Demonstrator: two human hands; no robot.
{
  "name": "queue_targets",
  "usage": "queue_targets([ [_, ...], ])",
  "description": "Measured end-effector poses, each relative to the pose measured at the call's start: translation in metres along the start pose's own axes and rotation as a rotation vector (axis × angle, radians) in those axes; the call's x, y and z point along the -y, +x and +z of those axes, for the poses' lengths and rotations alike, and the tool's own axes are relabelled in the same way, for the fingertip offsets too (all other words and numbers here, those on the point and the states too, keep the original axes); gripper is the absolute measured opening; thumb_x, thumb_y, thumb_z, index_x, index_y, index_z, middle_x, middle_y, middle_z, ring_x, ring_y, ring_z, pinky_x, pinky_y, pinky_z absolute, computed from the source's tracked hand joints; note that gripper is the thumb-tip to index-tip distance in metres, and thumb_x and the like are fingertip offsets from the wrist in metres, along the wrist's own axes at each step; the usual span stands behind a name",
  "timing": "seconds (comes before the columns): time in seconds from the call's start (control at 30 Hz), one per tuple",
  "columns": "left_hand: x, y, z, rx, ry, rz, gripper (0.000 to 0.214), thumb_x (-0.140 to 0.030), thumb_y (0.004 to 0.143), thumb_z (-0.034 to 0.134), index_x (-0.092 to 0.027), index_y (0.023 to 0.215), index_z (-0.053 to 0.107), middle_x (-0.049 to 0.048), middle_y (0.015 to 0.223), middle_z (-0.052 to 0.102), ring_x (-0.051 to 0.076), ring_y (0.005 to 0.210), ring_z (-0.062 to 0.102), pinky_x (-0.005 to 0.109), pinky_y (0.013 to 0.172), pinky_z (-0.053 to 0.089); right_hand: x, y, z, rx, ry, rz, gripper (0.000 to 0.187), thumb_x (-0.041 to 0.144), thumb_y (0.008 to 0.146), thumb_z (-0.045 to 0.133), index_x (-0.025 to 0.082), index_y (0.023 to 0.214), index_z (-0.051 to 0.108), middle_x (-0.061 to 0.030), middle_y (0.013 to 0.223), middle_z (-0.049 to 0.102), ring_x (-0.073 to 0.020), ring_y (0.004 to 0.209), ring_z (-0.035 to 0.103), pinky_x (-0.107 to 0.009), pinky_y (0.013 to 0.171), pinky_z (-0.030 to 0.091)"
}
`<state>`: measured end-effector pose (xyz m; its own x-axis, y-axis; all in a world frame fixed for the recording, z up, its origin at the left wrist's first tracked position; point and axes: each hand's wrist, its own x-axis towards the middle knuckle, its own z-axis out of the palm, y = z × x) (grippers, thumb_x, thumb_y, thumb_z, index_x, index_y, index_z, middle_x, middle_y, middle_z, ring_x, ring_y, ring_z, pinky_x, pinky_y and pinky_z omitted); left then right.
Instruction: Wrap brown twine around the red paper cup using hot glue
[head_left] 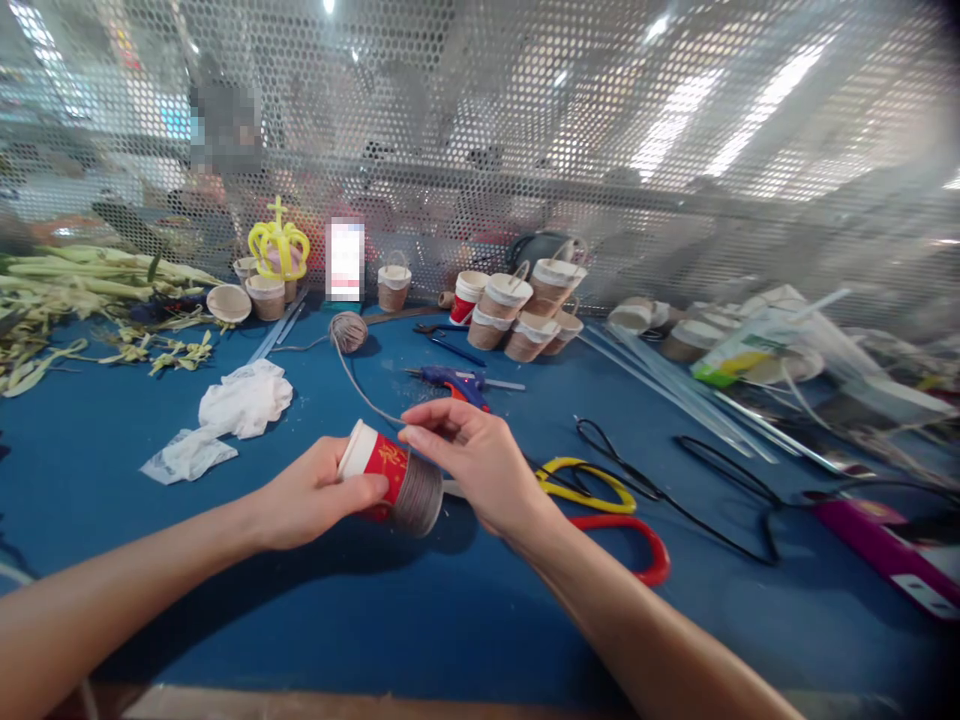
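Note:
A red and white paper cup [377, 457], tilted on its side above the table, is gripped in my left hand [315, 492]. Grey twine is wound in tight rows around the end of the cup nearest my right hand. Pinched between the thumb and fingers of my right hand [469, 455] is the free run of twine [367, 402], just above the cup. It trails back to a ball of twine [349, 331] on the table. Behind my right hand lies a blue glue gun [450, 378]. Scissors with yellow and red handles [652, 555] lie partly hidden under my right wrist.
Several twine-covered cups [517, 305] stand at the back by a perforated metal screen [465, 130]. Crumpled white cloth [244, 400] and dried husks [97, 280] lie left. Clear glue sticks [675, 390], a black cable [720, 500] and a purple power strip [885, 550] are on the right.

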<state>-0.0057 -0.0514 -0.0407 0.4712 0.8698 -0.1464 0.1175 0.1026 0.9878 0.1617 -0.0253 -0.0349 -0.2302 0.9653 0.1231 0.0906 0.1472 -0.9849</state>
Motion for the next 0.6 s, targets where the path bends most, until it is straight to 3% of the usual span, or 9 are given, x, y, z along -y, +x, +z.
queue_targets([
  [0.3,0.0012,-0.0049,0.0007,0.034,0.180,0.085,0.023,-0.033,0.072,0.047,-0.016,0.057,0.041,-0.0055,0.050,0.034,0.006,0.045,0.026,0.018,0.040,0.021,0.0018,0.0008,0.0015,-0.001,0.123,0.112,0.013,0.021,0.064,0.067,0.017,0.075,0.063,0.0035,0.068,0.060,-0.0080,0.063,0.052,-0.024,0.064,0.041],
  [0.6,-0.0011,-0.0051,-0.0001,0.029,0.204,0.115,0.023,-0.033,0.072,0.046,-0.016,0.056,0.041,-0.0045,0.050,0.035,0.007,0.046,0.027,0.018,0.041,0.022,0.0053,0.0017,-0.0013,-0.032,0.121,0.111,0.010,0.020,0.064,0.066,0.018,0.074,0.063,0.0030,0.067,0.061,-0.0089,0.065,0.054,-0.025,0.067,0.042],
])
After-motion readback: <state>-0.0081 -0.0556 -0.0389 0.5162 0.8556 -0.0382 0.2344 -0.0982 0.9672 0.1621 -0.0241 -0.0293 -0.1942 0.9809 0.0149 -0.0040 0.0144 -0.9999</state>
